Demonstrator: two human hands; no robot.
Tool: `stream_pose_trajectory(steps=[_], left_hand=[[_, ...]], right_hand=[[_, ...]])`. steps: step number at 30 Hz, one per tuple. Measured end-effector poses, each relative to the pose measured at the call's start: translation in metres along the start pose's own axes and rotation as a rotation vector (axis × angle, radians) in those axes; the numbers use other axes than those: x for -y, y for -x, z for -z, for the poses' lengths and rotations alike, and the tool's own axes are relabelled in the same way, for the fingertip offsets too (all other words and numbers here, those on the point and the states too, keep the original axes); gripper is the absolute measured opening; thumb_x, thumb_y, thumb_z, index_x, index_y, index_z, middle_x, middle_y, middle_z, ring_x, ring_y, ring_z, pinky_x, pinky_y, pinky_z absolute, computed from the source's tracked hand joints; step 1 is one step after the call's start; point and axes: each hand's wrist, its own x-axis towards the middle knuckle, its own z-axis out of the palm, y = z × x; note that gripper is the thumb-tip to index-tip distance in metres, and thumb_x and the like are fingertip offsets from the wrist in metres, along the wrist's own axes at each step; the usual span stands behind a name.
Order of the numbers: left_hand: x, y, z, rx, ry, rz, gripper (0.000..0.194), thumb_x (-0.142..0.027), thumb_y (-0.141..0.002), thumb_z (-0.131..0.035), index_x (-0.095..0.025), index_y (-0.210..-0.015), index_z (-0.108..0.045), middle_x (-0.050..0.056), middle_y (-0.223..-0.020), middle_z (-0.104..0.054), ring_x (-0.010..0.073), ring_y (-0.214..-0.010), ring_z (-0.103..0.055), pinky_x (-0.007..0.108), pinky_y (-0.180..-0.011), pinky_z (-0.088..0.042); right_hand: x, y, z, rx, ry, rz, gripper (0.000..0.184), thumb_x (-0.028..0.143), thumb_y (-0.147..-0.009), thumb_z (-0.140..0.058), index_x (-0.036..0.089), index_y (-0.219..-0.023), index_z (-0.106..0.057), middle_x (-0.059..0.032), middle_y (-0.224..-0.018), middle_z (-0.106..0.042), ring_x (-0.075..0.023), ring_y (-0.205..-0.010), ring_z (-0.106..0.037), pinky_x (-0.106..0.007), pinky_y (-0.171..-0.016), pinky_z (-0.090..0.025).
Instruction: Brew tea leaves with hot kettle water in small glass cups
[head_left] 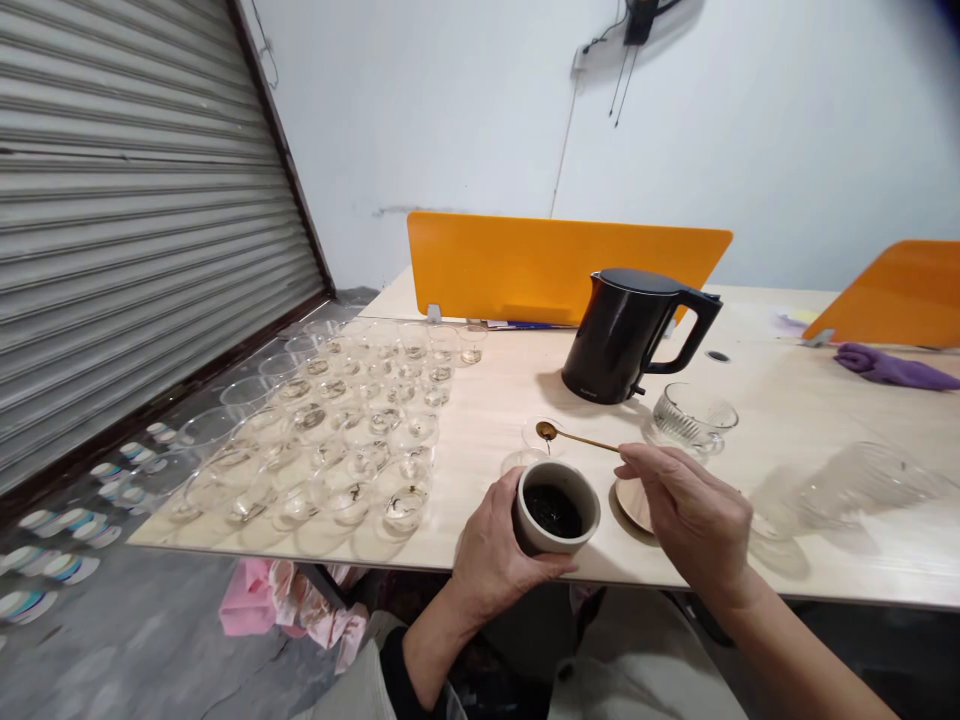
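This side of the black kettle (619,345), I see the left hand (487,545) clasped round a pale cup (559,545), the right hand (697,520) pinching a slim spoon (587,440).

No lettering can be read for certain. The black kettle (616,335), standing on the worktop (504,388) beyond the right hand (690,515), bears a small pale mark (589,393) low on its side; it may be a brand name, but is too small to make out.
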Motion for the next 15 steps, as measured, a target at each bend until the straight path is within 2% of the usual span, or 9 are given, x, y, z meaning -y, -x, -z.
stream_pose_trajectory(steps=[7,13,15], left_hand=[[0.000,0.000,-0.001,-0.004,-0.003,-0.001,0.103,-0.041,-0.060,-0.098,-0.026,-0.146,-0.043,0.011,-0.144,-0.059,0.0359,-0.136,-0.056,0.057,-0.116,-0.046],[0.002,0.001,-0.001,-0.006,-0.008,-0.016,0.103,-0.043,-0.061,-0.097,-0.027,-0.147,-0.043,0.011,-0.143,-0.060,0.0361,-0.135,-0.057,0.057,-0.115,-0.046],[0.003,0.002,-0.001,-0.007,-0.009,-0.011,0.103,-0.043,-0.061,-0.097,-0.027,-0.147,-0.042,0.011,-0.143,-0.060,0.0363,-0.135,-0.058,0.057,-0.114,-0.047]], right_hand=[[-0.011,0.006,-0.007,0.023,-0.056,0.137,0.032,0.010,-0.096,-0.055,0.027,-0.115,-0.076,-0.0049,-0.100,-0.080,-0.0194,-0.088,-0.077,-0.034,-0.084,-0.064],[-0.004,0.002,-0.003,-0.007,-0.011,0.059,0.029,0.016,-0.097,-0.056,0.029,-0.113,-0.077,-0.0036,-0.092,-0.080,-0.0205,-0.085,-0.078,-0.036,-0.086,-0.065],[-0.002,0.003,-0.001,-0.056,0.000,0.020,0.028,0.017,-0.097,-0.058,0.030,-0.113,-0.077,-0.0038,-0.091,-0.080,-0.0211,-0.083,-0.078,-0.037,-0.085,-0.065]])
